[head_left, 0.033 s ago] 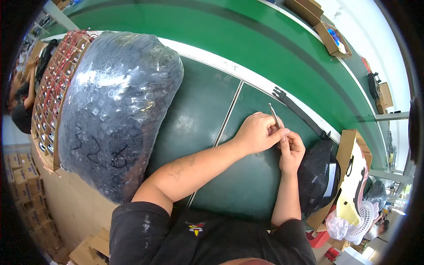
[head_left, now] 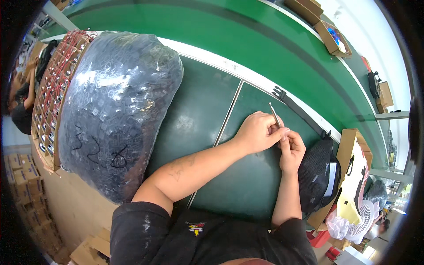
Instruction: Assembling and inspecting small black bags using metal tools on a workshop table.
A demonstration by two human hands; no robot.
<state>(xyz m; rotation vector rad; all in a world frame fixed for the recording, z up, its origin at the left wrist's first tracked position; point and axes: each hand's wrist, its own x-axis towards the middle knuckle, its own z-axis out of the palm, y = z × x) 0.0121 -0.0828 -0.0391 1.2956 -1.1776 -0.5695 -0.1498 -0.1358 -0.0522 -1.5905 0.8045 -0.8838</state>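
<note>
A slim metal tool [head_left: 274, 114], pen-like with a small rounded tip, points up and away from me over the dark green worktop [head_left: 238, 185]. My left hand [head_left: 260, 133] is closed around its lower part, thumb pressed to the fingers. Thumb and fingers of my right hand [head_left: 291, 152] pinch together at the tool's near end, touching the left thumb. Whatever else lies between the fingertips is too small or hidden to make out. Just right of my right hand rests a black mesh bag [head_left: 316, 176]. From it a black strap [head_left: 304, 115] with a buckle runs along the worktop's far edge.
A big clear plastic bag of small dark parts [head_left: 119, 101] fills the left side. Beyond it stands a divided cardboard tray [head_left: 53, 101] with red wires. An open carton [head_left: 349, 145] and a white fan [head_left: 364, 218] are at the right. Another person's arm [head_left: 31, 88] shows far left.
</note>
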